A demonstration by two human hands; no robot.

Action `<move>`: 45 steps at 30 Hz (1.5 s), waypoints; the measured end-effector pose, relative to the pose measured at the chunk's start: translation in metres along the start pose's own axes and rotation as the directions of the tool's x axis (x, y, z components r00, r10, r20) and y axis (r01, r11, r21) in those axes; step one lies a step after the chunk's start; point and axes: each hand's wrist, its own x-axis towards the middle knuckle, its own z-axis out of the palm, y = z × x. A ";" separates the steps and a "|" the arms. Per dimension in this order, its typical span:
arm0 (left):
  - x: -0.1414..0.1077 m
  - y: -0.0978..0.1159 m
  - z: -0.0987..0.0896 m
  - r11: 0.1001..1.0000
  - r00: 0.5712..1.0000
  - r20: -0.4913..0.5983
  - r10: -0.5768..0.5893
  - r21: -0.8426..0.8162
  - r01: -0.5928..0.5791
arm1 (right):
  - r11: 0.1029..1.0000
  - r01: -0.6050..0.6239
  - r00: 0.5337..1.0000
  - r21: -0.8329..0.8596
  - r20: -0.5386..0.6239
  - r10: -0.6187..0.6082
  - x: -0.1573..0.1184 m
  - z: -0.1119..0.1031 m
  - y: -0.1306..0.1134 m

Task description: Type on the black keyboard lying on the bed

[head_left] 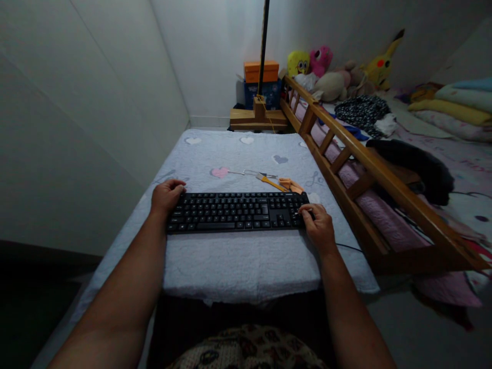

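Observation:
A black keyboard (230,211) lies lengthwise across the pale blue cloth with its keys up. At its upper left corner, my left hand (166,196) is closed on the edge, the thumb along the side. My right hand (318,224) is over the number keys at the other end, fingers pinched on a thin pale-tipped stick (298,212), mostly hidden by the fingers. Behind the keyboard lie a brush with a yellow handle (273,183), a thin metal tool (251,172) and a crumpled orange cloth (291,185).
The heart-patterned cloth (238,261) covers the table. A wooden bed rail (359,156) runs close along the right side, with bedding and plush toys behind it. At the far end stand a wooden base with a dark pole (263,51) and an orange box (261,72). A cable (349,247) trails right.

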 end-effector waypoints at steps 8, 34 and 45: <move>-0.002 0.005 -0.001 1.000 1.000 -0.008 -0.007 0.011 0.007 | 1.000 -0.009 1.000 0.005 -0.007 0.009 0.000 0.000 0.000; -0.004 0.008 -0.001 1.000 1.000 0.005 -0.022 -0.002 0.022 | 0.999 -0.036 0.999 0.006 -0.003 0.036 -0.001 -0.001 -0.001; -0.002 0.006 -0.001 1.000 1.000 0.006 -0.003 0.010 0.003 | 1.000 -0.018 1.000 0.004 -0.008 0.018 -0.001 0.001 0.001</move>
